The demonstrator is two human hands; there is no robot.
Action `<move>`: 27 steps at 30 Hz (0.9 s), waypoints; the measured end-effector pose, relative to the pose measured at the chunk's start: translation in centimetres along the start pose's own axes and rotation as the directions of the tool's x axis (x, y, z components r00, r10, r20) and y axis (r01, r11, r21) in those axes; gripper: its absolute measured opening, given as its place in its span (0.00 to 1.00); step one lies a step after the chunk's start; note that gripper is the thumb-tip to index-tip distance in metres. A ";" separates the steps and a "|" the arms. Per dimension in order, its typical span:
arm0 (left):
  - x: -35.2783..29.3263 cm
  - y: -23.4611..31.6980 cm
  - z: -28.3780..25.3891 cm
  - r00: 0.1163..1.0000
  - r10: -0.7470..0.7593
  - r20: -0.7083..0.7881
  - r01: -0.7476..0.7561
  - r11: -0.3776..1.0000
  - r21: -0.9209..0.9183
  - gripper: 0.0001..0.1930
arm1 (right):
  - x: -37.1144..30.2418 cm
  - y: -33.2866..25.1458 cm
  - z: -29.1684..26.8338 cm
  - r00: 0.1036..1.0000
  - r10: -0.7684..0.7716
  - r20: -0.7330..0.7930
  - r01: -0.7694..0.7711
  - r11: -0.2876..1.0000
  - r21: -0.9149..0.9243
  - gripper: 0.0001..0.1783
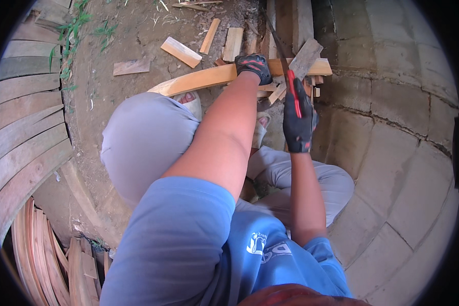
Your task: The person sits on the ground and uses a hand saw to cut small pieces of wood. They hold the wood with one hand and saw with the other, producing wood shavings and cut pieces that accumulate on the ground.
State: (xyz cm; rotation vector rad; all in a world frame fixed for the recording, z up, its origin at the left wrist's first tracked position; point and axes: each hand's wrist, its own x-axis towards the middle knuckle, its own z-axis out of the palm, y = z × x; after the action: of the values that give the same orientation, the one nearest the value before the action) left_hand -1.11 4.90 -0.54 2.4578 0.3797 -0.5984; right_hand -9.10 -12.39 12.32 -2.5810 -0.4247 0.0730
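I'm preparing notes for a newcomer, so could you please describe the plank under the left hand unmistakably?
From the blue shirt, follow the left arm upward to the left hand, in a black glove with red marks. The plank lies crosswise beneath that hand, extending to both sides. Unlike the short loose pieces beyond it, it is long, with a hand on it.

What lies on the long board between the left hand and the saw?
Nothing: the head view shows the long board bare between the left hand and the saw.
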 end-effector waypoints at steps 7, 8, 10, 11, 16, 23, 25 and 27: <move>-0.7 -0.1 -0.5 0.999 0.017 0.028 -0.017 1.000 -0.003 0.29 | -14.7 0.2 -7.6 0.995 0.096 0.023 -0.095 0.994 -0.055 0.24; -0.7 -0.2 -0.4 1.000 0.012 0.026 -0.012 1.000 -0.008 0.29 | -14.4 0.2 -7.5 0.993 0.111 0.030 -0.109 0.993 -0.052 0.24; -0.6 -0.2 -0.4 1.000 0.009 0.025 -0.008 1.000 -0.014 0.28 | -13.2 -0.1 -6.8 0.988 0.147 0.041 -0.145 0.988 -0.046 0.24; -0.7 -0.4 -0.3 1.000 0.006 0.011 -0.006 1.000 -0.017 0.28 | -11.7 0.0 -5.9 0.996 0.091 0.014 -0.091 0.995 -0.031 0.24; -0.4 -0.1 0.5 0.999 -0.027 -0.032 0.027 1.000 -0.006 0.24 | 0.3 0.4 1.1 0.999 -0.021 -0.036 0.023 0.999 0.045 0.25; -0.5 0.0 0.3 0.997 0.023 -0.068 -0.023 1.000 -0.009 0.23 | 1.0 1.7 1.9 1.000 0.010 0.027 -0.010 1.000 0.006 0.27; -0.1 -0.6 0.7 0.999 0.042 -0.033 -0.042 0.999 -0.007 0.26 | -3.0 0.9 -0.1 0.999 0.025 0.039 -0.023 0.999 -0.044 0.27; 0.3 -1.1 0.7 0.999 0.036 -0.022 -0.037 0.999 -0.023 0.27 | -7.5 1.2 -2.7 1.000 -0.005 0.031 0.010 0.990 -0.141 0.26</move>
State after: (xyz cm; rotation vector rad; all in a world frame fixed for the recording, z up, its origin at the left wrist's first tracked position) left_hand -1.54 5.33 -1.69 2.4452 0.3476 -0.5500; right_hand -15.53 -16.99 13.84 -2.7199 -0.4663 0.0826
